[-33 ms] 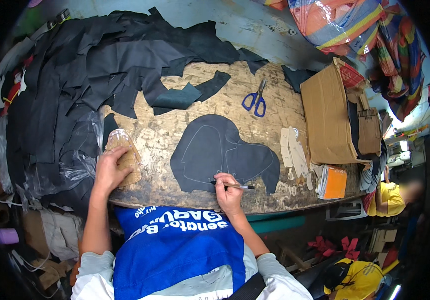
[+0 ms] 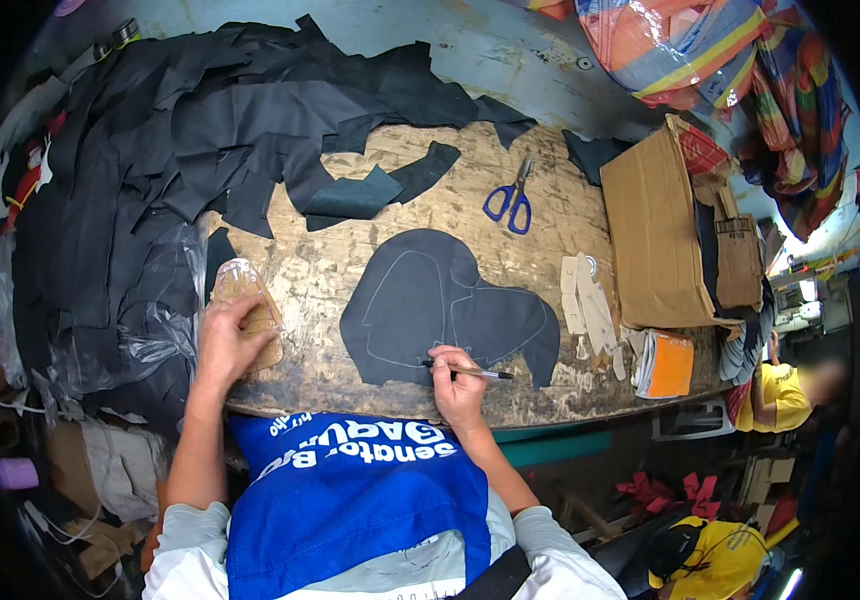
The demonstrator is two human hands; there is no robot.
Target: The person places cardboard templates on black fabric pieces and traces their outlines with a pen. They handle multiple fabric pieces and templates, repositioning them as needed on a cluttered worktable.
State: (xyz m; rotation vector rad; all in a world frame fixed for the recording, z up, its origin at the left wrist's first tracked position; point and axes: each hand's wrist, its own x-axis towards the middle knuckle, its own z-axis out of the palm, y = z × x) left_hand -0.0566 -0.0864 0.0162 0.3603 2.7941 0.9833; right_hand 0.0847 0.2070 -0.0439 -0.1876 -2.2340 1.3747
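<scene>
A black piece of leather-like material (image 2: 405,300) with a rounded outline lies flat in the middle of the wooden table. Thin pale lines are drawn on it. My right hand (image 2: 458,390) is closed round a pen (image 2: 485,374) at that piece's near edge, the pen lying nearly level. To the left, my left hand (image 2: 228,345) bends its fingers and thumb onto a tan template (image 2: 240,285) with a rounded top and whitish smears. The hand covers the template's near left part. Blue-handled scissors (image 2: 510,205) rest beyond the black piece, their blades pointing away from me.
Black material sheets (image 2: 200,130) are heaped across the left and back. Loose scraps (image 2: 360,192) lie before the heap. At right stand a cardboard box (image 2: 655,230), pale pattern pieces (image 2: 587,300) and an orange-covered stack (image 2: 666,365). Two people in yellow (image 2: 725,555) are at lower right.
My left hand has shifted slightly on the tan template, its fingers now more bent and raised. My right hand and the pen have barely moved.
</scene>
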